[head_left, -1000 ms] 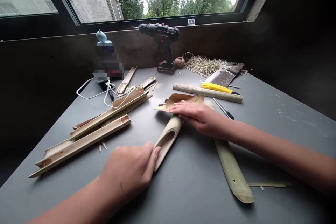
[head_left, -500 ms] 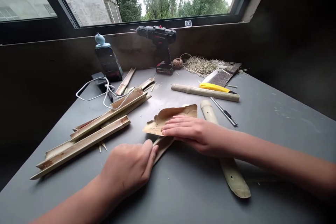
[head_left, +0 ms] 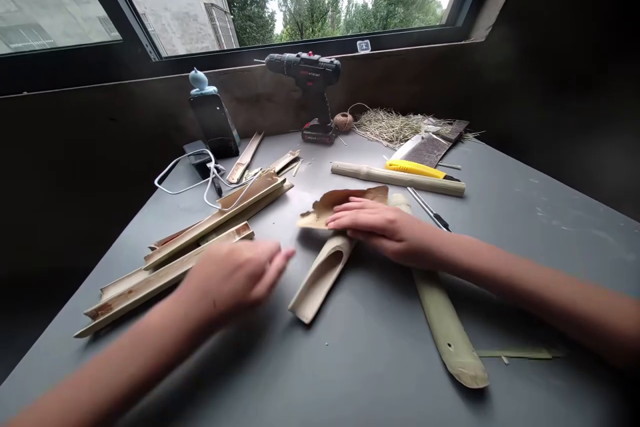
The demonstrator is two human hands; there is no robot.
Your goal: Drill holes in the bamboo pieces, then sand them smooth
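My right hand (head_left: 383, 230) rests palm down on a curled, torn-edged sheet of brown sandpaper (head_left: 320, 213), its fingers straight and together over the sheet and its thumb hidden. From under that hand and sheet sticks out a short bamboo piece (head_left: 319, 280), its near end cut open like a scoop. My left hand (head_left: 237, 273), slightly blurred, hovers left of the bamboo piece with fingers curled in and nothing visible in them. Beneath my right wrist passes a longer pale-green bamboo strip (head_left: 447, 327) with a small hole and rounded end.
Split bamboo lengths (head_left: 165, 273) lie at left near a white cable (head_left: 173, 190) and a propped phone (head_left: 215, 123). A cordless drill (head_left: 315, 87) stands by the wall. At back right are a bamboo stick (head_left: 395, 177), a yellow-handled tool (head_left: 415, 168), a cleaver (head_left: 443, 143) and a slim cutter (head_left: 425, 207).
My left hand has let go of the short bamboo piece and moved left, uncovering its scooped end. My right hand and the sandpaper have shifted slightly right and away from me.
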